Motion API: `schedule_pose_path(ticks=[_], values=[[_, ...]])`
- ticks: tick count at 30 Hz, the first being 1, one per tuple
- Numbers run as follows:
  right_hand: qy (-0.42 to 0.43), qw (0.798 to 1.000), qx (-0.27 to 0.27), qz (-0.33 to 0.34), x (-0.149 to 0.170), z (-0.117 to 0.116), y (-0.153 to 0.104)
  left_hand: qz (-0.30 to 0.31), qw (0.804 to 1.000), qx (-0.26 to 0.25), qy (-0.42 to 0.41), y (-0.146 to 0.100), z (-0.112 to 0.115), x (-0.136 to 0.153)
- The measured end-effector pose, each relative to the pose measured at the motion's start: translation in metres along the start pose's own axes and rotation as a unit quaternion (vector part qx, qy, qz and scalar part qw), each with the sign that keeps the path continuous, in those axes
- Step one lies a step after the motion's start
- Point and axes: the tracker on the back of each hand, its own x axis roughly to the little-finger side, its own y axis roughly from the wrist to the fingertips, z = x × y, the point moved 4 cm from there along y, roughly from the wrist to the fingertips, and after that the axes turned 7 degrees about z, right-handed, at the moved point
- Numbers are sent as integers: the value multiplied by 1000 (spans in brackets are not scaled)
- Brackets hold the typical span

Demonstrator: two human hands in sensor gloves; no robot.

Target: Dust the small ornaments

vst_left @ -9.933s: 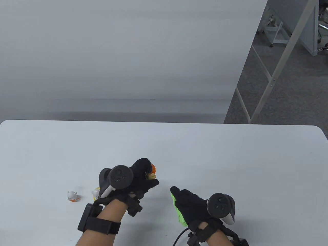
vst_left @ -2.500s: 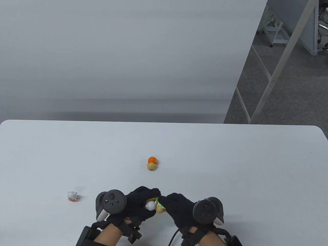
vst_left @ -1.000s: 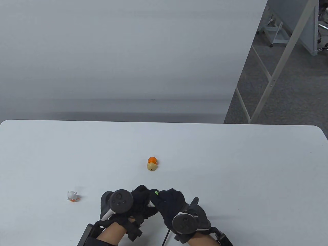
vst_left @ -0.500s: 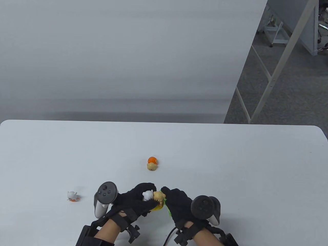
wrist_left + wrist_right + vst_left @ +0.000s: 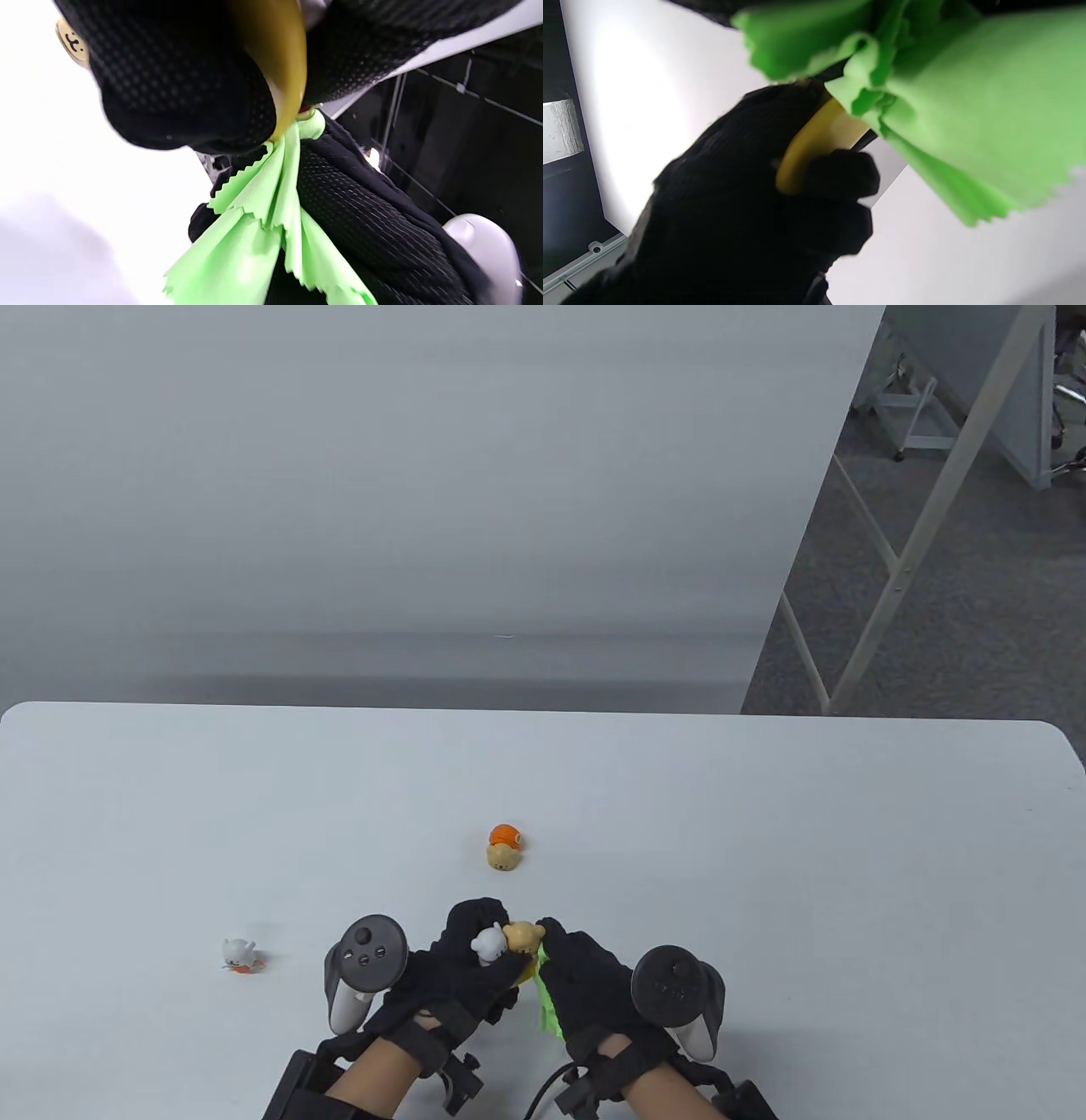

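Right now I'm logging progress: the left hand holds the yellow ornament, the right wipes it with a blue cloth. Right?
Not quite: the cloth is green, as the left wrist view shows. The left hand does hold the yellow ornament, and the right hand wipes it.

Green cloth (image 5: 547,1008), black hands (image 5: 462,976), white table (image 5: 764,831).

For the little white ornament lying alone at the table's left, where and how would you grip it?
Judging from the table view, pinch the white ornament across its rounded white body, from above. It lies free on the table, and its orange base looks too thin to grip.
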Motion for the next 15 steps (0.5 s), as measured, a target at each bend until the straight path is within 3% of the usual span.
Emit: schedule_pose_path(ticks=[3, 5, 6, 7, 12, 15], values=[[19, 1000, 11, -15, 8, 4, -2, 28, 998, 49, -11, 2, 8, -3], [67, 997, -1, -33, 17, 5, -1, 61, 977, 153, -138, 4, 22, -10], [73, 996, -9, -40, 18, 5, -1, 60, 967, 174, -179, 4, 25, -12], [72, 997, -5, -39, 18, 6, -2, 50, 964, 173, -198, 3, 24, -12], [72, 996, 1, -53, 14, 0, -2, 73, 978, 146, -128, 2, 23, -16], [102, 993, 2, -54, 10, -8, -2, 93, 987, 123, -37, 0, 24, -22]])
